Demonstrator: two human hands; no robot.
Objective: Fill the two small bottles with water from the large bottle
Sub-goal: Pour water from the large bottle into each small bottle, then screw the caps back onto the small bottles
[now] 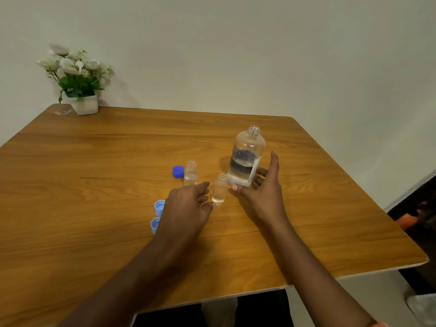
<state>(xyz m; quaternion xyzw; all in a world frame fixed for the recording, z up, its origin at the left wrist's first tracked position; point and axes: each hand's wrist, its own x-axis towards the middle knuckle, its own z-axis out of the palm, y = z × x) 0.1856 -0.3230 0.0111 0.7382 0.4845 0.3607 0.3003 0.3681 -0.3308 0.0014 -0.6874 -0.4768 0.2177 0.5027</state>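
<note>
The large clear bottle (pixel 246 156) stands uncapped on the wooden table (pixel 94 161), partly filled with water. My right hand (pixel 262 190) is spread open just right of its base, thumb tip by the bottom edge, not gripping. Two small clear bottles stand uncapped, each with some water in the bottom: one (pixel 190 173) farther back, one (pixel 219 188) nearer. My left hand (pixel 188 204) hovers just left of the nearer small bottle, fingers loosely curled and apart, holding nothing.
A dark blue cap (pixel 178 171) lies left of the far small bottle. Two light blue caps (pixel 159 207) (pixel 155 224) lie by my left wrist. A white pot of flowers (pixel 81 100) stands at the far left corner. The table edge runs close on the right.
</note>
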